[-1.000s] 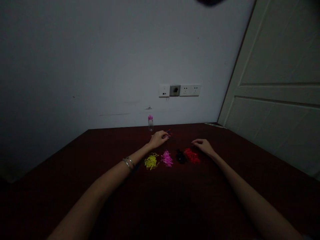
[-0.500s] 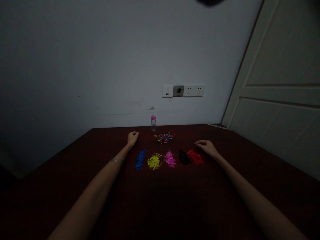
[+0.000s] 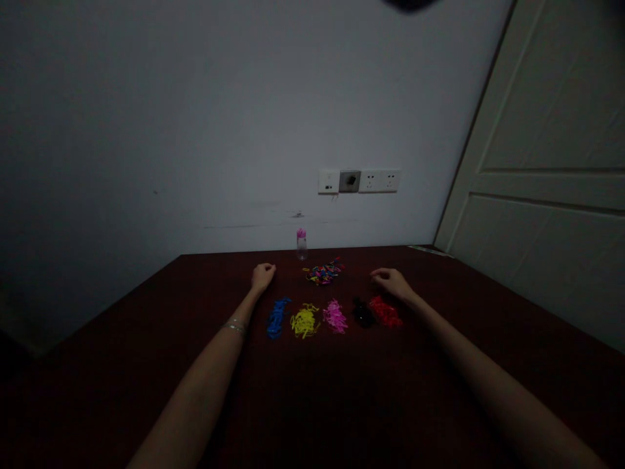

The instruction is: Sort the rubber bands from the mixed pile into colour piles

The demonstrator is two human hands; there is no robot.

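A mixed pile of coloured small bands [image 3: 324, 271] lies on the dark red table [image 3: 146, 365]. Nearer me runs a row of sorted piles: blue [image 3: 277, 316], yellow [image 3: 305, 321], pink [image 3: 335, 315], black [image 3: 362, 313], red [image 3: 385, 312]. My left hand [image 3: 262, 275] rests on the table left of the mixed pile, curled into a loose fist, nothing visible in it. My right hand [image 3: 390, 282] lies just behind the red pile, fingers curled and pointing left; I cannot see anything in them.
A small clear bottle with a pink cap [image 3: 301, 242] stands at the table's far edge by the white wall. Wall sockets [image 3: 360, 181] sit above it. A white door [image 3: 551, 195] stands at the right. The room is dim.
My left hand has left the mixed pile and moved left, uncovering the blue pile. My right hand has shifted slightly back and left behind the red pile.
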